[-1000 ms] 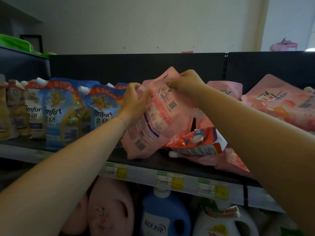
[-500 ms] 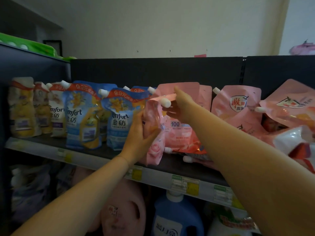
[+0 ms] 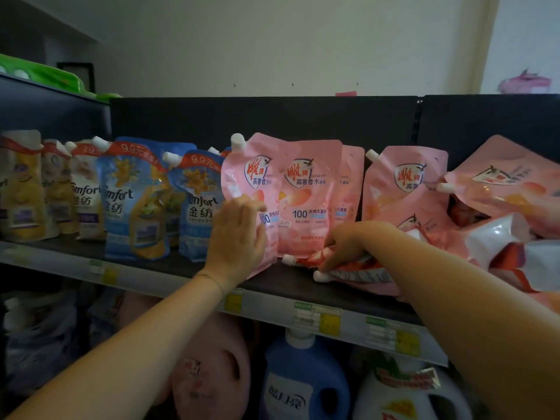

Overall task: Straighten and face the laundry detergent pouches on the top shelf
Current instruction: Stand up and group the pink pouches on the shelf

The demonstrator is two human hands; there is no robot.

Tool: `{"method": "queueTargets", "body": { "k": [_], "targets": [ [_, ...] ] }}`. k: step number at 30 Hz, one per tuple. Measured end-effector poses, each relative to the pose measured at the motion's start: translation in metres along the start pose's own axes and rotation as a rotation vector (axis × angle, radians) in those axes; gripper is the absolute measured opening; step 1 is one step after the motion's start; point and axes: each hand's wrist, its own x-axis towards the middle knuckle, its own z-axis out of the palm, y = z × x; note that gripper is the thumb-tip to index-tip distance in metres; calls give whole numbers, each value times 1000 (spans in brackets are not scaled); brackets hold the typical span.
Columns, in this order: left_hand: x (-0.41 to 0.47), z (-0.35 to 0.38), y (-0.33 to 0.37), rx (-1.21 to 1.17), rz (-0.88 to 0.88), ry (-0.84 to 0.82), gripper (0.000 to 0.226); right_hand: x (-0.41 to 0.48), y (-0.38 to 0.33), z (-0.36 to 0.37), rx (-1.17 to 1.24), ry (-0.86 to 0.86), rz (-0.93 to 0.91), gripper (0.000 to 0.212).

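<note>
A pink detergent pouch (image 3: 251,177) stands upright, front outward, on the dark top shelf (image 3: 291,281). My left hand (image 3: 238,237) presses flat on its lower front, fingers straight. A second upright pink pouch (image 3: 309,195) stands just right of it. My right hand (image 3: 348,242) grips a red-and-white pouch (image 3: 357,269) that lies flat on the shelf, its white spout pointing left. Further right, pink pouches (image 3: 406,183) lean and lie in a loose heap (image 3: 509,189).
Blue Comfort pouches (image 3: 136,201) and yellow ones (image 3: 21,189) stand in a row on the left. Price tags (image 3: 316,316) line the shelf edge. Below stand a blue jug (image 3: 303,386), a pink jug (image 3: 212,371) and a white jug (image 3: 406,398). Green items (image 3: 39,74) lie on the neighbouring unit's top.
The pink pouch, held sideways between both hands, now stands upright facing out. My right hand dropped from its top to the flat red-and-white pouch; my left moved onto its front.
</note>
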Motion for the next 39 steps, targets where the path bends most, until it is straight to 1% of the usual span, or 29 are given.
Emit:
{"method": "queueTargets", "body": {
  "k": [3,4,6,7,10,11,13,15,17,18,19,20,21,22,23,24,26,27,28,29,30,32,33,34,36,37,38,39],
  "targets": [
    [-8,3,11,-133,33,-131,23,-2,1,3,-80,128,-36,44],
    [-10,3,14,-170,19,-176,20,-4,2,3,-86,173,-42,37],
    [-13,4,17,-195,-29,-270,13,-6,4,0,-54,260,-42,30],
    [-13,4,17,-205,-74,-345,11,-6,6,-2,-6,306,-42,30],
    [-12,5,19,-323,-275,-659,15,-12,18,-14,240,466,-27,35],
    [-11,5,22,-385,-343,-743,20,-17,22,-19,318,524,-23,36],
    [-7,7,30,-587,-505,-844,45,-25,24,-29,487,662,-24,38],
    [-1,9,40,-817,-617,-859,72,-28,17,-34,716,807,-19,38],
    [5,11,50,-964,-637,-776,95,-25,1,-37,984,939,-4,36],
    [8,13,54,-1043,-633,-703,101,-23,-9,-37,1103,1008,-7,35],
    [11,14,56,-1102,-637,-629,103,-20,-20,-36,1191,1078,-31,33],
    [15,14,57,-1137,-654,-557,103,-18,-31,-34,1256,1142,-81,31],
    [18,14,56,-1110,-661,-480,104,-16,-42,-30,1322,1181,-149,28],
    [19,16,51,-1029,-654,-406,107,-12,-52,-24,1392,1183,-229,24],
    [18,18,43,-911,-635,-355,108,-10,-61,-16,1449,1130,-313,20],
    [16,20,35,-788,-603,-336,109,-6,-67,-7,1471,1028,-385,20],
    [8,22,23,-533,-514,-399,115,-2,-71,8,1416,742,-467,33],
    [4,21,21,-448,-484,-443,117,-3,-70,12,1405,615,-472,40],
    [0,20,23,-413,-467,-456,117,-5,-65,13,1417,541,-462,43],
    [-4,19,24,-396,-452,-459,117,-6,-59,12,1417,526,-430,43],
    [-7,17,27,-375,-424,-453,118,-7,-50,11,1386,556,-371,41],
    [-11,15,31,-320,-377,-424,117,-6,-25,11,1198,603,-219,31],
    [-12,14,32,-318,-371,-394,111,-7,-13,13,1045,554,-166,29],
    [-13,14,32,-331,-363,-348,103,-8,-3,17,852,440,-132,31],
    [-16,12,33,-316,-280,-235,81,-15,8,27,469,146,-62,45],
    [-17,11,35,-280,-204,-190,70,-19,9,32,348,70,-21,52],
    [-17,10,38,-244,-116,-158,59,-22,9,35,285,57,19,59],
    [-18,10,42,-215,-34,-146,49,-23,9,39,246,82,37,65]
  ]
}}
